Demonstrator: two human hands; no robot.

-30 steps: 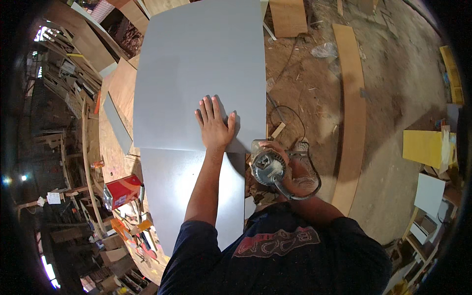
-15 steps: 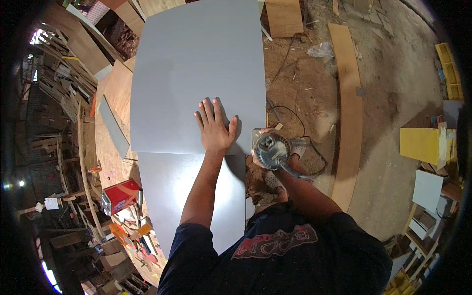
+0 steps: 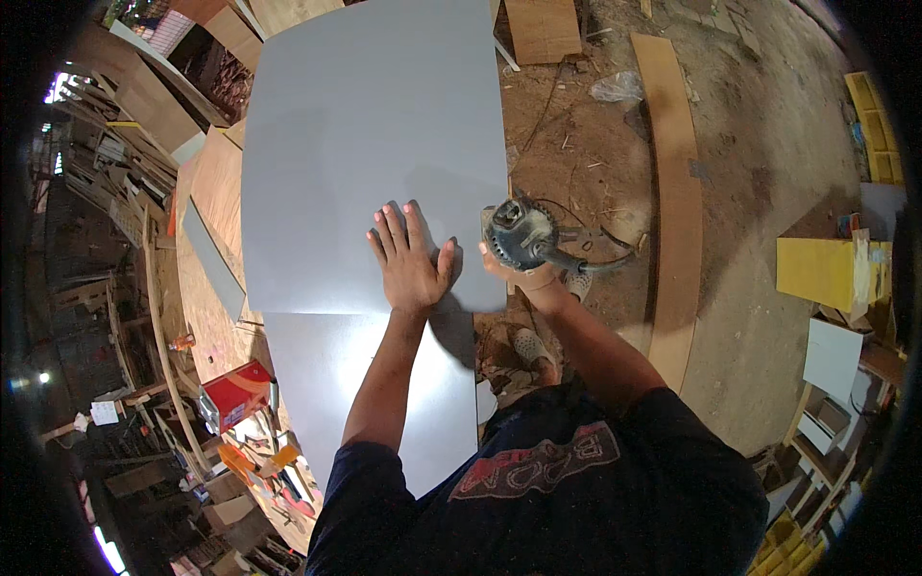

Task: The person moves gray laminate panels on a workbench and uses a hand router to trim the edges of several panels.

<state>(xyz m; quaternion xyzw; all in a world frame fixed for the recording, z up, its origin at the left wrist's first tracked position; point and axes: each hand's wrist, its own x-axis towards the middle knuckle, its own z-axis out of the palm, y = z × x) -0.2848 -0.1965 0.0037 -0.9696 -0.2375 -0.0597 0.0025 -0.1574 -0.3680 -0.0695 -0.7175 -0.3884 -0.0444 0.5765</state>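
My left hand [image 3: 411, 264] lies flat on a large grey panel [image 3: 370, 115], fingers spread, near that panel's lower edge. A second grey panel [image 3: 307, 374] adjoins it nearer my body, under my left forearm, with bright glare on it. My right hand [image 3: 514, 271] grips a dusty black corded power tool [image 3: 519, 235] with a round housing at the upper panel's right edge. Its flat base shows partly beside that edge; the cutting end is hidden.
Plywood [image 3: 202, 226], a red box [image 3: 237, 396] and orange tools lie left, with stacked boards beyond. Right are a long wooden board [image 3: 677, 240] on the dusty floor and a yellow cabinet [image 3: 812, 269]. My feet [image 3: 533, 350] and cords are below the tool.
My right hand and the power tool have moved forward, away from my body, along the panel's right edge. My left hand stays flat, appearing slightly lower and further left in view.
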